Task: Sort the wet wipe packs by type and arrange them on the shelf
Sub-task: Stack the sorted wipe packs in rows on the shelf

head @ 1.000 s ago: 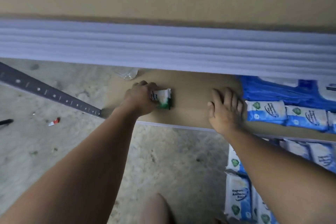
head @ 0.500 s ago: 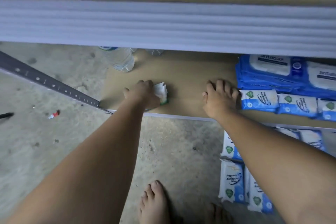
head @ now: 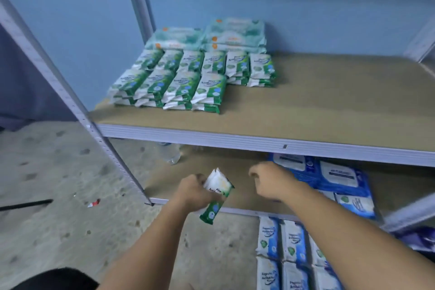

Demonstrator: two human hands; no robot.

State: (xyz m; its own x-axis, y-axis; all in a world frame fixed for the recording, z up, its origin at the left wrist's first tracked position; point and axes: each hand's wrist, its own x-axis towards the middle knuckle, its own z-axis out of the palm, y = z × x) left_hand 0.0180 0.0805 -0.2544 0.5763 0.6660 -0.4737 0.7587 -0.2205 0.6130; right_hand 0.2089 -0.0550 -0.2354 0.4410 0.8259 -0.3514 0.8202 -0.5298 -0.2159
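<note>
The left hand's (head: 195,192) fingers clasp a green wipe pack (head: 217,196); the right hand's (head: 270,183) fingers curl, grip unclear, just beside the blue packs (head: 339,178), below the green stacks (head: 188,82).

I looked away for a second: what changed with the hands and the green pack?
The left hand lifted the green pack off the lower shelf, still gripping it. The right hand rose from the board, fingers now curled. The blue packs on that shelf stayed put.
</note>
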